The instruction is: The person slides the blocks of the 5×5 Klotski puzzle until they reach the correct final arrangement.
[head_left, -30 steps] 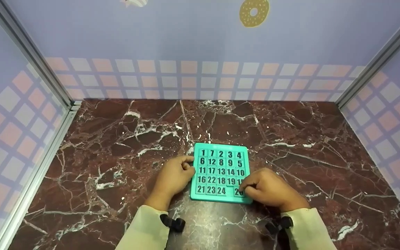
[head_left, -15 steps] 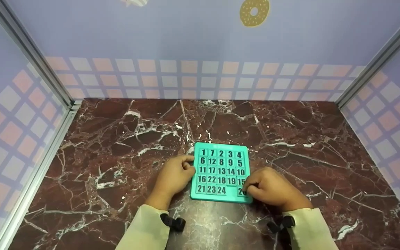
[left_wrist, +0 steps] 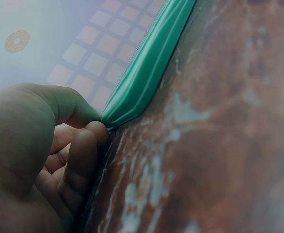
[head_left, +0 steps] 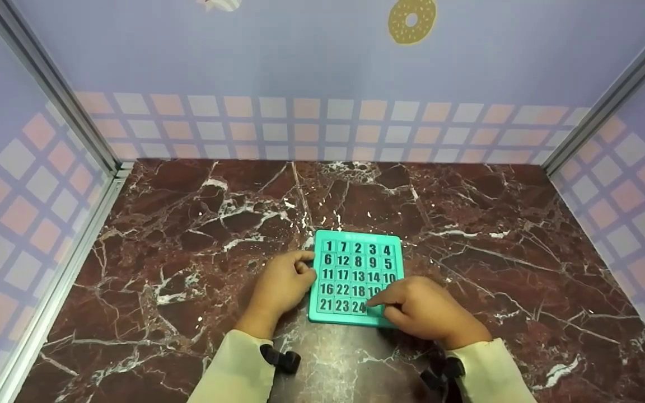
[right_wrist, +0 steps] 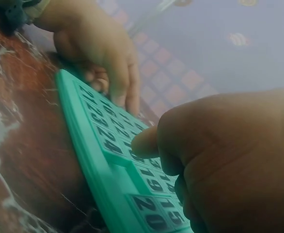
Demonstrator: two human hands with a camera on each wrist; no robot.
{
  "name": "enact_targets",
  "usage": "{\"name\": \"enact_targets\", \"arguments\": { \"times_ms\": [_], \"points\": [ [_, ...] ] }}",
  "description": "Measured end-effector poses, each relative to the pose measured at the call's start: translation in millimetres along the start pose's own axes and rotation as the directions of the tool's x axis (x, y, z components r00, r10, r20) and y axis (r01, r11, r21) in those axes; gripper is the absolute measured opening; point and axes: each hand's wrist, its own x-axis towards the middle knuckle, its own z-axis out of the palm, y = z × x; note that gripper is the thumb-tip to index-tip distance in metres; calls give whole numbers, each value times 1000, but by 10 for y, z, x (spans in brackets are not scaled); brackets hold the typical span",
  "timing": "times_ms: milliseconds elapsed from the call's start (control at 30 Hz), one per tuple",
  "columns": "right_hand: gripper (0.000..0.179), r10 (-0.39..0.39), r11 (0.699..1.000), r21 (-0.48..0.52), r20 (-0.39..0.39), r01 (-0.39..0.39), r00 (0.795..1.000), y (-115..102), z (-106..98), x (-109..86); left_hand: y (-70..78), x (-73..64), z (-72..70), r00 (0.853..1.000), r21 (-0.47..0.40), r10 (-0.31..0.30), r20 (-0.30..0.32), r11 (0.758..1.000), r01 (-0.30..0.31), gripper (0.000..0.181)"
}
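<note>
A turquoise number slide puzzle (head_left: 350,319) lies flat on the table, with black numbers on its square tiles. My left hand (head_left: 283,282) holds its left edge, thumb and finger meeting at the green rim (left_wrist: 132,94) in the left wrist view. Over the lower right part is my right hand (head_left: 426,308), index finger (right_wrist: 146,142) stretched out and the others curled under. That fingertip overlaps tile 18 in the right wrist view, close to tile 24 (right_wrist: 108,139). A vacant slot lies between tile 24 and tile 20 (right_wrist: 150,213). Tile 19 (right_wrist: 150,179) borders this slot.
The table (head_left: 188,224) is dark red marble pattern with white veins. Purple panels with pink and white checks stand at the back (head_left: 322,67) and on both sides. Black straps (head_left: 280,358) circle both wrists over pale sleeves.
Tile 20 has slid slightly right into the corner. My right hand has then left it and shifted left, index finger now by tiles 24 and 18. The left hand stays put.
</note>
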Motion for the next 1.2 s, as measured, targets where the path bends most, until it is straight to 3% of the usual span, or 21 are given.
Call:
{"name": "enact_targets", "arguments": {
  "times_ms": [367, 933, 1200],
  "points": [
    [32, 9, 1000, -10, 43, -9, 999, -51, 114, 34, 16, -1, 3, 1000, -9, 6, 1, 1000, -6, 43],
    [27, 46, 999, -12, 40, -46, 998, -10, 72, 12, 17, -10, 0, 1000, 1, -7, 2, 1000, 7, 42],
    [21, -10, 998, -56, -14, 9, 1000, 14, 56, 1, 21, -9, -3, 1000, -7, 1, 0, 1000, -1, 43]
  ]
}}
